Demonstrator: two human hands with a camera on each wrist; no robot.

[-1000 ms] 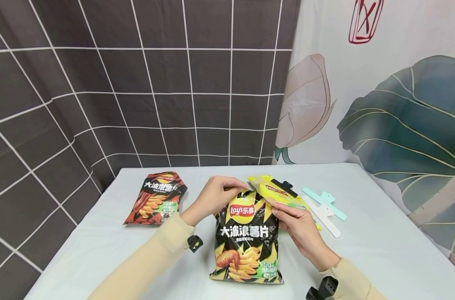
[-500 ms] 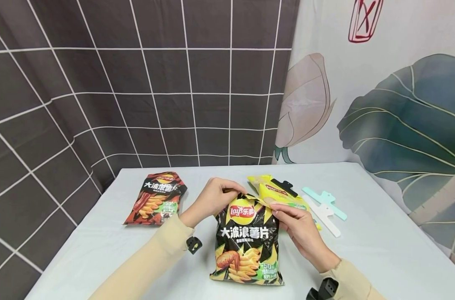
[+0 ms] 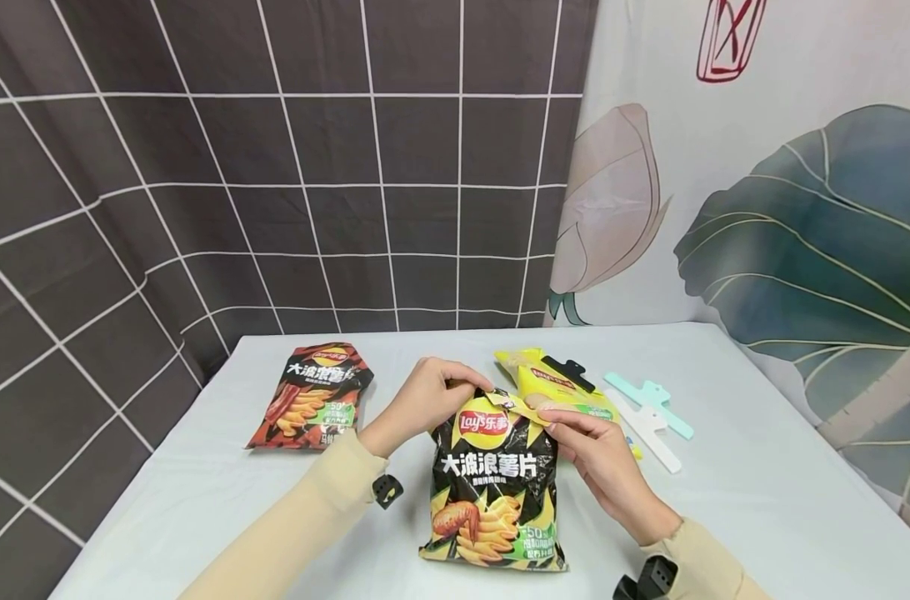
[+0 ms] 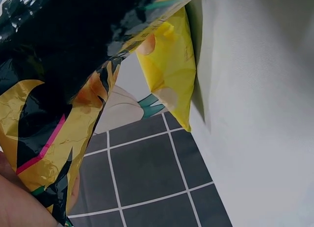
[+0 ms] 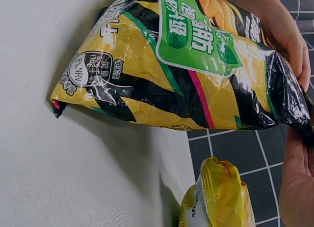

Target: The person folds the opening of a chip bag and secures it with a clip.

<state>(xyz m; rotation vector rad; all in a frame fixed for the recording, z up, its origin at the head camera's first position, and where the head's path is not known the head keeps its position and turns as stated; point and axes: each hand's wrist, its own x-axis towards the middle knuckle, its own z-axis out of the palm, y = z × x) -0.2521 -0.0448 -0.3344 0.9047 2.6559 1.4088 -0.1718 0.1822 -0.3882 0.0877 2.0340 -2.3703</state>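
Observation:
A black and yellow bag of potato chips [image 3: 492, 492] stands near the front middle of the table in the head view, its top edge folded over toward me. At its upper left corner my left hand [image 3: 431, 402] pinches the folded top. My right hand [image 3: 599, 457] pinches the upper right corner between thumb and fingers. The right wrist view shows the side of the chip bag [image 5: 186, 84], with the right hand [image 5: 298, 187] at its top. In the left wrist view the left hand [image 4: 22, 205] holds the bag's corner; most of that hand is out of frame.
Behind the held bag lies a yellow chip bag [image 3: 530, 379] with a black clip [image 3: 570, 374] on it. A teal clip [image 3: 650, 402] and a white clip [image 3: 653, 433] lie to its right. A red chip bag [image 3: 312, 400] lies at left on the white table [image 3: 222, 492].
The top edge of the black bag has come down and forward, folding over its front. Both hands keep their hold on its corners and have shifted only slightly.

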